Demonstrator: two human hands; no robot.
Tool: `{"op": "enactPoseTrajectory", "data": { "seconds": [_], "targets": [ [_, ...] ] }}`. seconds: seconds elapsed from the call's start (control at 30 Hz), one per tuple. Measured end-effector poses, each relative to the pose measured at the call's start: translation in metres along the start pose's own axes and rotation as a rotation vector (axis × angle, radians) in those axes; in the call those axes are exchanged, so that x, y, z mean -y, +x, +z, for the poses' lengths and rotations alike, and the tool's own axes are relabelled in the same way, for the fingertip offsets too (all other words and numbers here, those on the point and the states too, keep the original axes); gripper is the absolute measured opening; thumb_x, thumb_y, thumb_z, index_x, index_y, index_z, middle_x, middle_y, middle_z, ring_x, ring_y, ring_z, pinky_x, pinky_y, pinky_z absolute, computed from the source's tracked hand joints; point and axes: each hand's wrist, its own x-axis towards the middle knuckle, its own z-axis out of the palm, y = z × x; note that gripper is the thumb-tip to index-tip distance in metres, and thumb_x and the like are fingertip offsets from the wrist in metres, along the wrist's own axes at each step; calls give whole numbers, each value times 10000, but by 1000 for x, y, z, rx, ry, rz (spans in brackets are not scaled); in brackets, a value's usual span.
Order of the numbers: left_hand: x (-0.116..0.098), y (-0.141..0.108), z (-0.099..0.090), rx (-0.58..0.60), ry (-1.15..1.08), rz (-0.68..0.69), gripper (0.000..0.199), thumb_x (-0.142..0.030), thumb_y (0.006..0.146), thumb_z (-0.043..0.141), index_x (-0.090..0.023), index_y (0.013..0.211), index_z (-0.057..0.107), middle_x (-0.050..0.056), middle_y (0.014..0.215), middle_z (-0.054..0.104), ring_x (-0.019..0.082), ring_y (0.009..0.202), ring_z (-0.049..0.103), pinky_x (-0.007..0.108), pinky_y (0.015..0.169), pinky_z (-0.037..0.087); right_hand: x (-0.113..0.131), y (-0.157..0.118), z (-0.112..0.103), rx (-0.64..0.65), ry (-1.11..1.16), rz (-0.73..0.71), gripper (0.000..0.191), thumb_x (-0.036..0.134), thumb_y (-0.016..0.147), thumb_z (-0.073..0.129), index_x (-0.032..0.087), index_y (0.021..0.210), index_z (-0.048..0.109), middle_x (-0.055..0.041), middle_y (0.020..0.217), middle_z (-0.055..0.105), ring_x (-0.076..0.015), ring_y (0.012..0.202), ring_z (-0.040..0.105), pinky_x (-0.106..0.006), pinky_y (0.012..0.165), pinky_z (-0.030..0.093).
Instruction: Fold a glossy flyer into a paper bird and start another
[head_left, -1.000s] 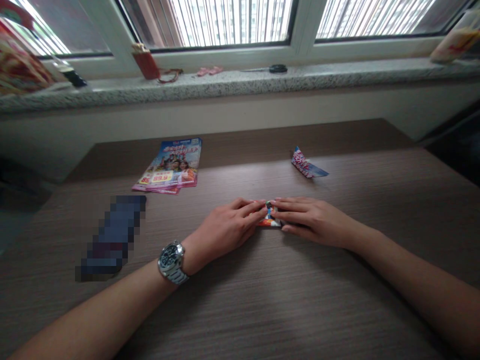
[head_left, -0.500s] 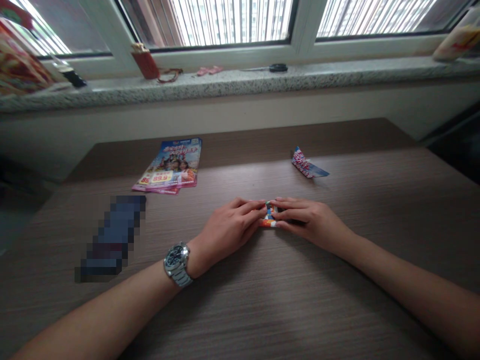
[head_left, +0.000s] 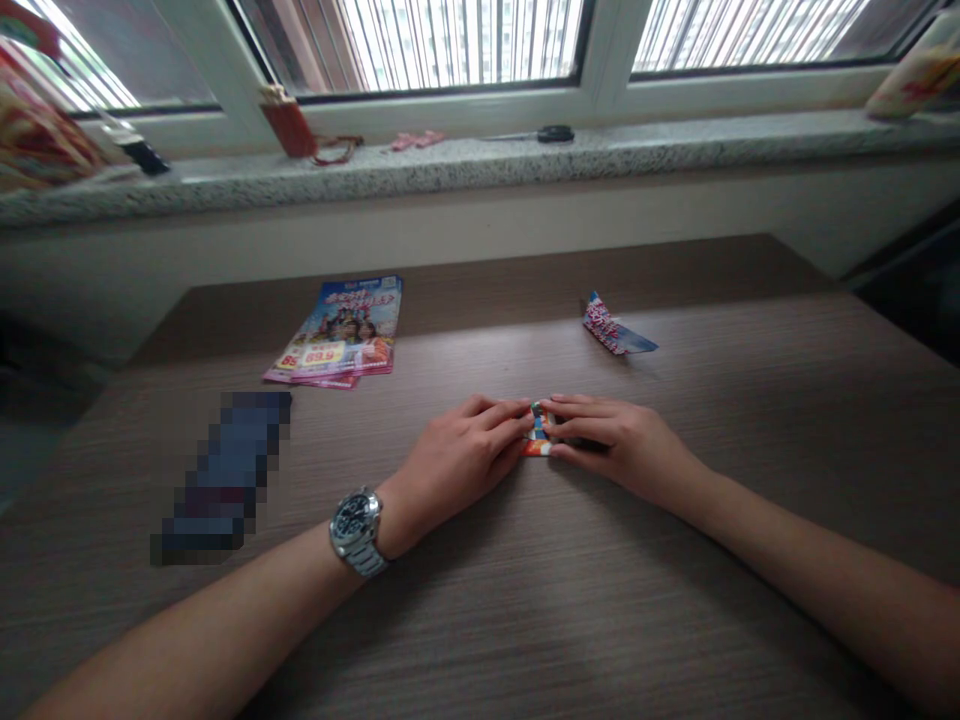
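A small piece of folded, brightly printed paper (head_left: 538, 449) lies on the table between my two hands. My left hand (head_left: 466, 442), with a metal watch (head_left: 357, 522) on its wrist, presses the paper's left side, fingers together. From the other side, the fingertips of my right hand (head_left: 634, 448) hold the paper's right edge. Fingers cover much of the paper, so its full shape is hidden. Beyond my right hand stands a folded paper piece (head_left: 609, 330), blue with red and white print, with a pointed tip.
A stack of printed flyers (head_left: 349, 335) lies at the back left of the brown table (head_left: 480, 610). Nearer to me is a blurred-out dark phone-like object (head_left: 229, 470). Along the granite windowsill (head_left: 480, 170) are a red case (head_left: 290, 125) and scissors-like black handles (head_left: 556, 133).
Both hands stay at the same spot on the paper, with hardly any finger movement. The whole view has shifted very slightly.
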Motion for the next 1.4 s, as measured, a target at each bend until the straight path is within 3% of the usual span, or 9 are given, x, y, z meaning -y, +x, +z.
{"op": "enactPoseTrajectory", "data": {
  "seconds": [0.77,1.0,1.3,1.4],
  "targets": [
    [-1,0,-1,3,2,-29,330,-319,1054,497,-252,1356,613,51,1396,636,236,1166,592,410,969,571,4,0,-1,19,-57,-19,140,282,953,681,233,1075,730,-91,1324,711,-266,1275,645,-454,1079,540],
    [2,-2,-1,-5,-6,27,318,-306,1051,502,-235,1336,624,74,1394,631,237,1170,588,422,990,557,0,1,0,-3,-69,-55,249,286,939,695,254,1185,724,-83,1307,722,-274,1245,665,-464,1058,555],
    [6,-1,-1,-27,14,31,327,-330,1051,501,-221,1333,625,64,1388,640,285,1291,530,499,1101,442,-6,5,-2,38,-98,-99,278,289,992,616,227,1257,673,-90,1349,694,-276,1284,621,-477,1090,521],
    [8,-2,-1,-28,7,58,331,-316,1051,495,-214,1344,613,70,1392,638,274,1299,539,476,1109,430,-7,5,-2,42,-104,-106,286,285,990,614,224,1263,673,-102,1351,687,-277,1279,618,-476,1083,524]
  ]
}}
